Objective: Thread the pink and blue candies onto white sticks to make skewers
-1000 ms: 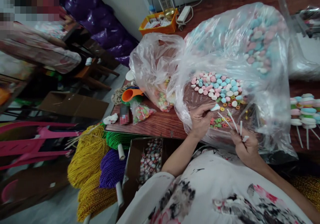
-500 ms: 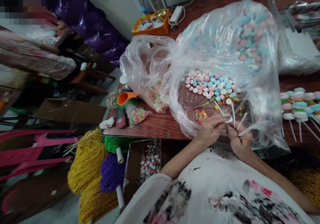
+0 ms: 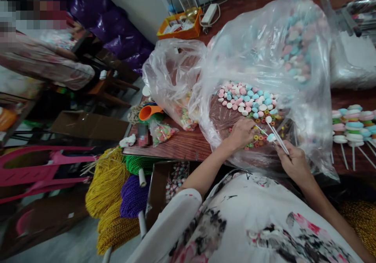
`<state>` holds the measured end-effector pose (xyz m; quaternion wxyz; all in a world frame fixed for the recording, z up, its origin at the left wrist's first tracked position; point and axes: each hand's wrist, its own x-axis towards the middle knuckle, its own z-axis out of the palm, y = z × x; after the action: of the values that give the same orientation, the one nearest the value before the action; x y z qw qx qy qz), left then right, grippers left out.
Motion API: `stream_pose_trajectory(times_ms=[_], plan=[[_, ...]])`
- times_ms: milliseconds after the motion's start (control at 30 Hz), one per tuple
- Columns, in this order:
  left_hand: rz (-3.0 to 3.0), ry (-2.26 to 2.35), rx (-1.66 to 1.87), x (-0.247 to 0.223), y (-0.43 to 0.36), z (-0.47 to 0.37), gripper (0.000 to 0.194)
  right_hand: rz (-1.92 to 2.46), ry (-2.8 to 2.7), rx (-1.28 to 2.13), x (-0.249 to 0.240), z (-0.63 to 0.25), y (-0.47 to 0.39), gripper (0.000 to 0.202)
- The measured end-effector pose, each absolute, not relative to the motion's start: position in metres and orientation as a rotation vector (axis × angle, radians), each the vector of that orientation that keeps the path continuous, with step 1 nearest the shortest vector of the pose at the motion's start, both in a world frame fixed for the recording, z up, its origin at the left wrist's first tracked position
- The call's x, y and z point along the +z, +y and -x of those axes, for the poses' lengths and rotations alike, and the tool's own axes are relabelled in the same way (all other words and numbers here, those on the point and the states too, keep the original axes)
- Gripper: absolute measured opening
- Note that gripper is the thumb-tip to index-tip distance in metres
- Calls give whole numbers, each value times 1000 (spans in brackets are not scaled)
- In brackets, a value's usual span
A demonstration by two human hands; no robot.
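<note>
My right hand [image 3: 293, 163] is closed around several white sticks [image 3: 277, 137] that point up and to the left. A pale marshmallow [image 3: 271, 137] sits on one of them, near my fingers. My left hand [image 3: 242, 133] is over the small ring candies [image 3: 259, 138], its fingers bent together by the end of a stick; what they pinch, if anything, is hidden. Pink, blue and white marshmallows [image 3: 248, 98] lie just beyond both hands, in the mouth of a large clear plastic bag [image 3: 246, 51].
Finished-looking marshmallow skewers [image 3: 354, 126] lie at the right. A smaller clear bag [image 3: 173, 67], an orange scoop [image 3: 149, 112] and an orange tray [image 3: 179, 28] are leftward on the table. Yellow rope bundles [image 3: 107, 182] and a cardboard box [image 3: 158, 192] stand below. Another person sits at far left.
My hands have drawn apart: the left has moved away from the marshmallow toward the ring candies. My right hand keeps the sticks, which are now gathered closer together. The view has shifted slightly.
</note>
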<state>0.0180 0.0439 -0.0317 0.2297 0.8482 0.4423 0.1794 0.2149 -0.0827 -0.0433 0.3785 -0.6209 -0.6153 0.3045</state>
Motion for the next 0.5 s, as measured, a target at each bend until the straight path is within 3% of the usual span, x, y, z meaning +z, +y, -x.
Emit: stream_pose_trajectory(times_ms=[167,267,500], plan=[[-1515,1163,865,-37,33,-11,13,1491,-1620,792,-41,-214,-90,19],[-1078,1088,899,-31,27,-8,27,1472,-1629,756,-40,-211,-91,19],[-1025,1066,969,-33,17,1,34,1526,-1659,706,-43,-210,-93,20]])
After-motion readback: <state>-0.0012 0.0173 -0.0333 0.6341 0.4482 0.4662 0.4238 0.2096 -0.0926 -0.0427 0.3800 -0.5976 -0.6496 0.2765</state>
